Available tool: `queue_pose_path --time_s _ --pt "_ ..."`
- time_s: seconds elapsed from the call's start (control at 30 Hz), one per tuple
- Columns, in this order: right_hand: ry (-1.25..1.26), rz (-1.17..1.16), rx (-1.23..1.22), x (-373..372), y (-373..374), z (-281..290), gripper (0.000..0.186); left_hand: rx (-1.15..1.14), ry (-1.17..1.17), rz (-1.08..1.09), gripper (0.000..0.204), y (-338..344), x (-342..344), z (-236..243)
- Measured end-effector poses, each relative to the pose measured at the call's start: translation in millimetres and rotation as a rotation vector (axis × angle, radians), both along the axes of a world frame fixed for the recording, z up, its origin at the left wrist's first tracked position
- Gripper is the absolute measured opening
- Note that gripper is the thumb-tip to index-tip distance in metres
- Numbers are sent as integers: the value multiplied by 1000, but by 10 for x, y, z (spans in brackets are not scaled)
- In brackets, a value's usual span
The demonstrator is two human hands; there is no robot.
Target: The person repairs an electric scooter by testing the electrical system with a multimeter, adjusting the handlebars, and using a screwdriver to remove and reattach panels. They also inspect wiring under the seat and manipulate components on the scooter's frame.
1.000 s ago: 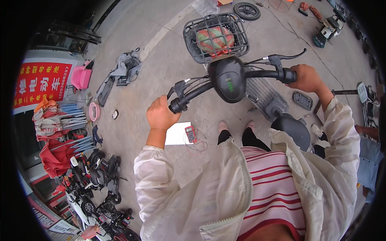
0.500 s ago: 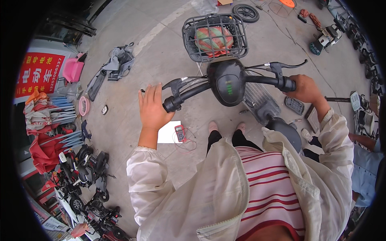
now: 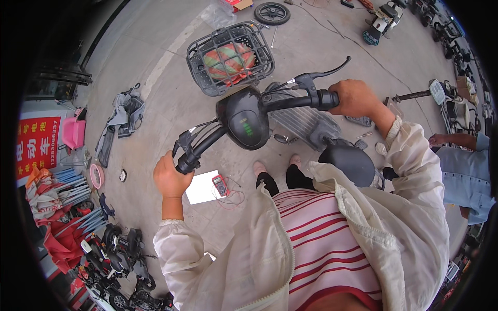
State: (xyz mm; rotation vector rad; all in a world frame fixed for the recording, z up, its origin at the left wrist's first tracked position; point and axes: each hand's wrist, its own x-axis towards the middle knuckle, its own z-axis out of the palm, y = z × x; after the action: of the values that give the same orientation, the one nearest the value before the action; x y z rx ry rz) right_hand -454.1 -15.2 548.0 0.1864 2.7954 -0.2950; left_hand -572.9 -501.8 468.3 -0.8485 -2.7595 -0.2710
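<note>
On the handlebar (image 3: 210, 139) of an electric scooter (image 3: 303, 122), behind the wire basket (image 3: 270, 58), wrapping left hand (image 3: 172, 180) and right hand (image 3: 357, 98) around opposite grips, possibly risking, through uneven pulling, a topple toward the shoes (image 3: 260, 168) or nearby multimeter (image 3: 220, 185).

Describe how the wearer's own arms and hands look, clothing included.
The left hand and right hand are bare, without gloves. Both arms wear loose, wrinkled off-white jacket sleeves, plain, without visible markings. Their gathered cuffs end short of the hands, leaving the wrists uncovered.
</note>
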Motion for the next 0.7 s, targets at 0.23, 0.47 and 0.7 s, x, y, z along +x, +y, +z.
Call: queue_pose_path --time_s 0.23,0.47,0.7 --pt "-17 -45 13 12 -35 8 23 1 80 -53 94 50 -11 29" --pt "37 -67 48 -59 -59 -5 21 -30 21 -34 93 4 4 -94" --pt "497 126 277 -149 -141 -364 16 -25 -67 23 94 -137 2 -416"
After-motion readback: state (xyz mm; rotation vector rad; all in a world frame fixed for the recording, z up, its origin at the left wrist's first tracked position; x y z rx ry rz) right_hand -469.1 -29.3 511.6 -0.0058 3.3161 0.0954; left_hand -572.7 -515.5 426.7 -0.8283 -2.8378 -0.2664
